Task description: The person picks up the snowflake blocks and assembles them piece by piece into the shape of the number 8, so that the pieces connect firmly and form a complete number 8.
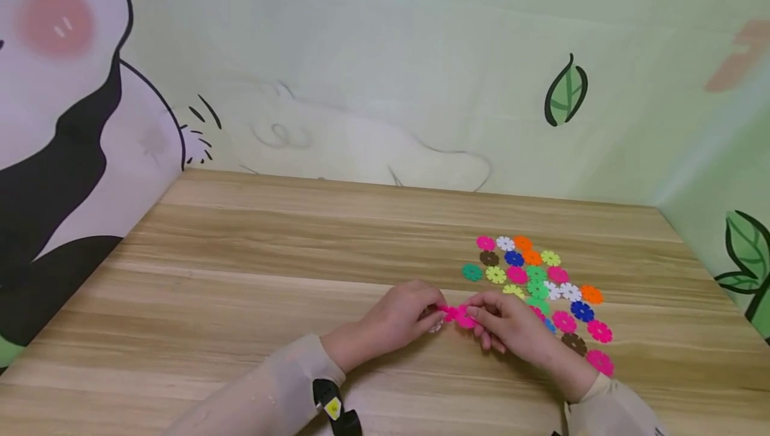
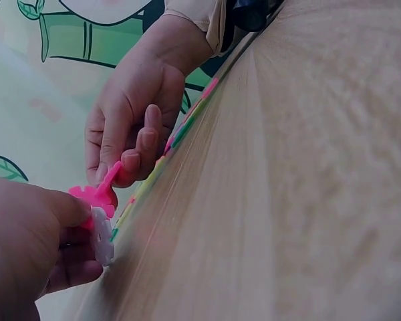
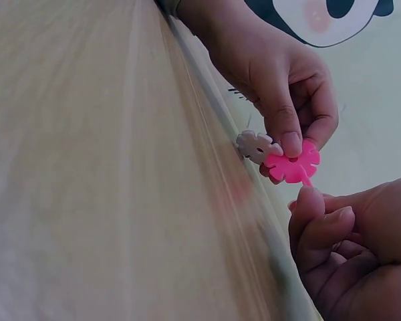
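Over the table, my left hand (image 1: 400, 315) pinches a notched pink plastic disc (image 3: 295, 162) between thumb and fingers. A white snowflake disc (image 3: 256, 146) is joined to that disc's side; in the left wrist view the white disc (image 2: 102, 237) hangs below my thumb. My right hand (image 1: 511, 322) pinches a second pink disc (image 1: 464, 316), which meets the first at an angle, edge to edge. Whether their slots are engaged I cannot tell. My right hand's lower fingers are loosely curled beneath.
Several flower-shaped discs in many colours lie flat beyond and beside my right hand, among them a teal disc (image 1: 472, 272), a blue disc (image 1: 582, 311) and a brown disc (image 1: 574, 344). A painted wall (image 1: 361, 75) borders the wooden table (image 1: 240, 235) at the back.
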`<state>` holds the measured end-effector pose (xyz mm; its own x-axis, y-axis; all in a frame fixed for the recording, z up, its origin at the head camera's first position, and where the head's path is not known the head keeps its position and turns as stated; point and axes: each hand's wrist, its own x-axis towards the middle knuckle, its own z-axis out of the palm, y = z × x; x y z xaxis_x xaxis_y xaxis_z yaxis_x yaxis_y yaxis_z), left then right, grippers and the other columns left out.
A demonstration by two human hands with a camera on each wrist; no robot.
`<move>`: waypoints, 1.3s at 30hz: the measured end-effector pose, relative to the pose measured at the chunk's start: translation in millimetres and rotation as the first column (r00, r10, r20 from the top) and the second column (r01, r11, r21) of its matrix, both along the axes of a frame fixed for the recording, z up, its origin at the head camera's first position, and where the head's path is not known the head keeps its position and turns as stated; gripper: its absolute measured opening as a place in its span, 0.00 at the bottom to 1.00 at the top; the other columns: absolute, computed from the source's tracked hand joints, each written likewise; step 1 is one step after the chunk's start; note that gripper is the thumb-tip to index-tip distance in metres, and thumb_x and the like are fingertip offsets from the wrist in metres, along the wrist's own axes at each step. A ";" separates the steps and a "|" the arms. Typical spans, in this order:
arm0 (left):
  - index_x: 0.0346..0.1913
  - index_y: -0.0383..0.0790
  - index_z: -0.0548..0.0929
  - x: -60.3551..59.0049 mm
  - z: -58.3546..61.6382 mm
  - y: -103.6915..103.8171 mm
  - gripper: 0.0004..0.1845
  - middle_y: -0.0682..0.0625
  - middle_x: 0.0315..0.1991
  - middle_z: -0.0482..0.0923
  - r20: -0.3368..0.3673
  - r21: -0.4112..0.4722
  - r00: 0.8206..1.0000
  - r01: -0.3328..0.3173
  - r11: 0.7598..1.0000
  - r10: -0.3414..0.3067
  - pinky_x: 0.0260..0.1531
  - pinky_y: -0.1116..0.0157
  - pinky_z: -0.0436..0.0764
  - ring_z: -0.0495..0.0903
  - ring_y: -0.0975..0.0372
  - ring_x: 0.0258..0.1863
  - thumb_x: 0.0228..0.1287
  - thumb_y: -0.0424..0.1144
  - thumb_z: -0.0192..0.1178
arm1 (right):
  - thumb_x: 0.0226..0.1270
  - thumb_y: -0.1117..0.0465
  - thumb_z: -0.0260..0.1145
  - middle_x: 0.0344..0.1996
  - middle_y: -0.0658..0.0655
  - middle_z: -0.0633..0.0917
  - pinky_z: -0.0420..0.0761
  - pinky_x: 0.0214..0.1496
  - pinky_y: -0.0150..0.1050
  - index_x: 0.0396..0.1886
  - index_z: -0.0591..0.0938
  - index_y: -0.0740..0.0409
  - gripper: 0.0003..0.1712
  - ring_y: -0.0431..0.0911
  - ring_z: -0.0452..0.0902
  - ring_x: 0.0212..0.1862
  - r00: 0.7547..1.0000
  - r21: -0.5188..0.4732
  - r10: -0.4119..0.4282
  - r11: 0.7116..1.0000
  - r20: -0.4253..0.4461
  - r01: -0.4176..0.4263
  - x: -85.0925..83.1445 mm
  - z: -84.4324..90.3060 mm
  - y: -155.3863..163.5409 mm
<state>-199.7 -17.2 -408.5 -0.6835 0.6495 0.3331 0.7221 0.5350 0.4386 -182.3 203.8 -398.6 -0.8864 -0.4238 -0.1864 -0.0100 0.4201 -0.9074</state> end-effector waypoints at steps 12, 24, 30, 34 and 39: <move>0.33 0.41 0.85 3.5 4.8 3.3 0.03 0.52 0.28 0.82 0.027 0.019 0.999 0.023 1.000 -0.024 0.30 0.75 0.72 0.75 0.65 0.29 0.62 0.36 0.63 | 0.74 0.65 0.51 0.20 0.52 0.77 0.69 0.17 0.26 0.46 0.75 0.77 0.15 0.35 0.69 0.17 1.000 -0.064 -0.010 0.998 -0.020 0.008 4.3 -5.6 -7.9; 0.47 0.44 0.80 -0.8 7.7 6.0 0.16 0.56 0.33 0.80 0.075 -0.158 0.997 0.013 0.987 -0.001 0.33 0.74 0.73 0.74 0.68 0.32 0.57 0.46 0.67 | 0.70 0.59 0.60 0.16 0.51 0.76 0.71 0.21 0.30 0.51 0.79 0.63 0.15 0.38 0.70 0.17 0.978 0.187 -0.008 0.981 -0.206 0.047 2.4 -6.1 -16.8; 0.54 0.42 0.79 0.9 3.4 8.1 0.24 0.52 0.43 0.81 0.045 -0.190 0.999 0.003 0.982 0.006 0.45 0.70 0.77 0.77 0.63 0.43 0.56 0.48 0.68 | 0.69 0.60 0.61 0.16 0.51 0.76 0.70 0.21 0.30 0.46 0.80 0.64 0.12 0.38 0.70 0.17 0.975 0.197 -0.018 0.979 -0.220 0.062 0.8 -4.1 -15.7; 0.42 0.42 0.82 0.5 1.5 7.6 0.16 0.55 0.30 0.76 0.093 -0.147 0.995 -0.023 0.989 0.037 0.31 0.73 0.70 0.71 0.66 0.31 0.58 0.49 0.67 | 0.70 0.61 0.60 0.19 0.52 0.78 0.70 0.18 0.29 0.43 0.80 0.64 0.11 0.39 0.69 0.17 0.986 0.165 -0.047 0.984 -0.160 0.074 0.1 -4.2 -13.2; 0.36 0.45 0.82 0.0 1.6 6.6 0.11 0.57 0.27 0.72 0.085 -0.148 0.996 -0.018 0.989 0.030 0.27 0.75 0.66 0.67 0.68 0.28 0.58 0.49 0.67 | 0.71 0.58 0.59 0.19 0.52 0.78 0.67 0.13 0.28 0.45 0.79 0.66 0.14 0.37 0.66 0.14 0.993 0.119 -0.069 0.990 -0.095 0.080 -1.4 -6.4 -9.2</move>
